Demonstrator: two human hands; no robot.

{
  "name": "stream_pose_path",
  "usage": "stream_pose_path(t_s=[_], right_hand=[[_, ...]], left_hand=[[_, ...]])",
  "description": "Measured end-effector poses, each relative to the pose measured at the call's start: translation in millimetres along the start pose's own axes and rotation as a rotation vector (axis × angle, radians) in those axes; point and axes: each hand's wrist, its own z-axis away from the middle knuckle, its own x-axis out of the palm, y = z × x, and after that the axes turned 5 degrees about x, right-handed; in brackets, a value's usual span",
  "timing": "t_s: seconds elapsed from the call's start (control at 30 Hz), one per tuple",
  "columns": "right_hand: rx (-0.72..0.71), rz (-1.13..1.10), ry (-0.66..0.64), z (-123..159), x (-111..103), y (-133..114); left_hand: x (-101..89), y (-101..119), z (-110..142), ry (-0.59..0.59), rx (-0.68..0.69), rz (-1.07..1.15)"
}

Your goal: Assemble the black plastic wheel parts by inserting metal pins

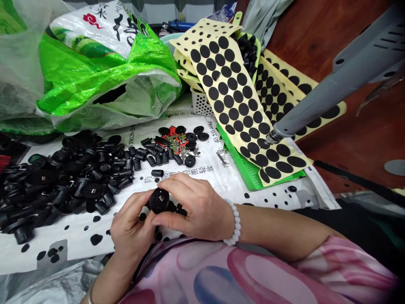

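Observation:
Between my two hands is a round black plastic part [159, 200] with a small metal piece showing in its face. The fingers of my left hand [134, 221] close round its left side. From the right, the thumb and fingers of my right hand [198, 207] grip it as well. Just beyond my fingers lies a single short black knob [157, 173]. Further off sit a cluster of black knobs [163, 157], several round black discs [198, 130] and a scatter of small metal pieces [179, 145].
A large heap of black plastic parts [79, 173] covers the left of the table. Sheets of black round stickers [232, 97] lean over a green basket [242, 171] at right. A grey electric screwdriver [310, 97] hangs above them. A green and white sack [110, 67] stands behind.

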Motion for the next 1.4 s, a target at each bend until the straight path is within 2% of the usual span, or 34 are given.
stream_pose_path(t_s=[0.23, 0.53, 0.77, 0.87, 1.1, 1.2, 1.3, 1.4], right_hand=[[0.041, 0.072, -0.014, 1, 2, -1], [0.012, -0.026, 0.027, 2, 5, -1], [0.023, -0.095, -0.082, -2, 3, 6], [-0.004, -0.139, -0.137, -4, 2, 13], [-0.202, -0.291, -0.216, -3, -2, 24], [-0.194, -0.346, -0.270, -3, -2, 26], [-0.106, -0.361, -0.279, -3, -1, 29], [-0.012, -0.347, -0.252, -1, 3, 31]], left_hand=[[0.6, -4, 5, -0.014, 0.099, -0.146], [0.9, -3, 5, 0.029, 0.094, -0.218], [0.0, -7, 7, 0.025, 0.100, -0.192], [-2.6, -7, 4, -0.073, 0.038, -0.071], [-18.8, -11, -9, -0.462, -0.183, 0.423], [-21.0, -14, -11, -0.607, -0.255, 0.536], [-16.1, -14, -10, -0.534, -0.216, 0.461], [-7.8, -12, -7, -0.389, -0.048, 0.216]])
